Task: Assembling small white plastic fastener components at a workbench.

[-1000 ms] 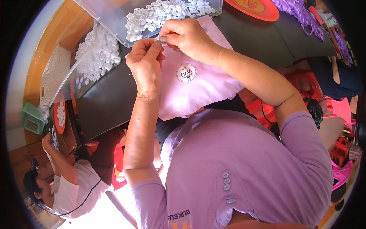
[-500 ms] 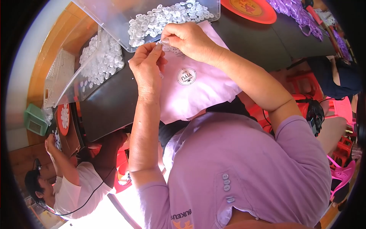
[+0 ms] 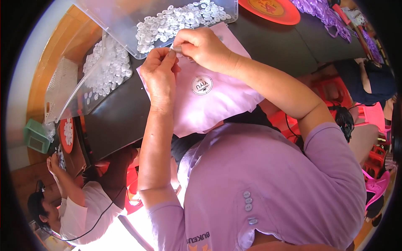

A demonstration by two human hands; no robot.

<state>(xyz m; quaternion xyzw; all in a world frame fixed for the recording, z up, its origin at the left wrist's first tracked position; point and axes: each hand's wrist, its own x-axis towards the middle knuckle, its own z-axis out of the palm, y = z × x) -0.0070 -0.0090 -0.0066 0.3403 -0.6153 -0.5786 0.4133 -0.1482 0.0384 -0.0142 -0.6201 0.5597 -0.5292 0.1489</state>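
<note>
My left hand (image 3: pixel 160 75) is closed in a pinch above a pink cloth (image 3: pixel 201 109) with a round white printed label. Close against it, my right hand (image 3: pixel 205 47) is also pinched, its fingertips meeting those of the left. Whatever small piece lies between them is mostly covered by the fingers. Some small pale pieces rest on the cloth just under the hands, partly hidden. Just beyond, a clear plastic bin (image 3: pixel 133 49) holds many small white oval pieces (image 3: pixel 180 21).
More white ovals (image 3: pixel 109 69) fill a second clear container at left. An orange-red plate (image 3: pixel 289 16) and purple ribbon-like strips (image 3: pixel 322 14) lie at the far right of the dark table (image 3: pixel 115 134). Another person (image 3: pixel 83 205) works at lower left, near a green basket (image 3: pixel 37 137).
My right hand has tipped slightly nearer to me, its fingers still against the left. The pale bit between the fingertips shows less now. The whole view has shifted a little.
</note>
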